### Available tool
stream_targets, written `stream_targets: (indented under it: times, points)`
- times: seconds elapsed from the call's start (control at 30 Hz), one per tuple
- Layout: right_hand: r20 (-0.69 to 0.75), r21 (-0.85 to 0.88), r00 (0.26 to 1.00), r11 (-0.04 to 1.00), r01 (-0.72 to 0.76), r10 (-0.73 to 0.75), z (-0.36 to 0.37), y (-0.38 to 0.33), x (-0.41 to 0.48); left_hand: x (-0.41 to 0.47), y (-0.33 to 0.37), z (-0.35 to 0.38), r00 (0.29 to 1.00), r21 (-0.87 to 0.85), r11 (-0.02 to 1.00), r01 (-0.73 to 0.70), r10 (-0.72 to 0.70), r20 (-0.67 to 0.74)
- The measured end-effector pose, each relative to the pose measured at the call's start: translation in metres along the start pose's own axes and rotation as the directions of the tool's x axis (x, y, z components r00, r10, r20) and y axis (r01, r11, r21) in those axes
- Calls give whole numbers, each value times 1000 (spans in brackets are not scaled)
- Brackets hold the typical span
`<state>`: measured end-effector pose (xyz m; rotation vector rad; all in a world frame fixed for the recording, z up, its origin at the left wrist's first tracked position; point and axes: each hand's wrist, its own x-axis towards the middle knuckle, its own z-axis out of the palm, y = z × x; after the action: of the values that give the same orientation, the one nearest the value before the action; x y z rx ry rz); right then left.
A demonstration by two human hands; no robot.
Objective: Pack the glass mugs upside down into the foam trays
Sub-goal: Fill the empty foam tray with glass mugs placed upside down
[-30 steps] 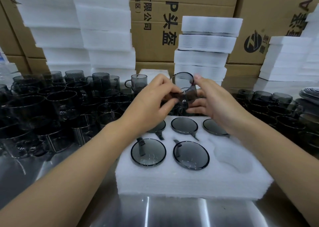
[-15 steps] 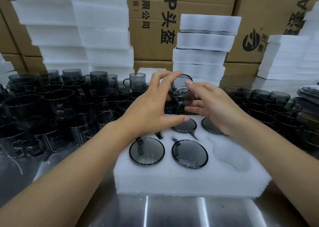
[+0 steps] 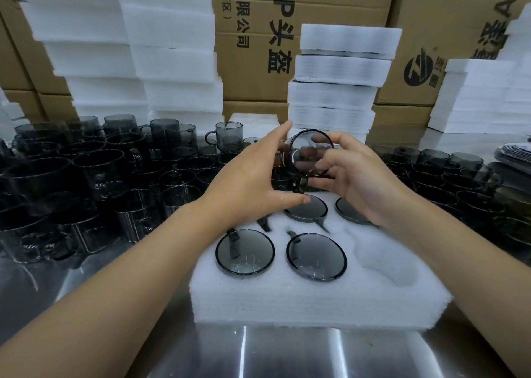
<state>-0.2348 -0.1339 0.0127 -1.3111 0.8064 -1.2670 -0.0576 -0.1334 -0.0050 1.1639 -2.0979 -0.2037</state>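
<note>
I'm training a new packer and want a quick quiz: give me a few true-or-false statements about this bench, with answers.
1. The right hand holds a glass mug above the foam tray. True.
2. The tray's front-right cavity is empty. True.
3. The packed mugs sit mouth up. False: their bases face up.
4. The loose mugs stand only left of the tray. False: loose mugs stand on both sides.
5. The left hand grips a mug handle. False: its fingers are straight.
</note>
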Motion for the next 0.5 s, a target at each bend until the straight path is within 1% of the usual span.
stream_targets:
  times: [0.07,0.2,0.4,0.5]
  points:
    - [3,-23,1000,1000,-1,1,0,0,0,-1,1,-1,999,37,999,-31,31,-18]
    - [7,-3,1000,1000,-11,11,0,0,1,-1,3,-3,996,107,991,-81,86,-40]
    - [-41,57,998,998,-37,39,-1,1,3,-1,3,-3,992,156,982,-104,113,-48]
    - [-61,99,997,994,-40,46,-1,0,3,-1,2,-4,991,129,986,-106,116,-71]
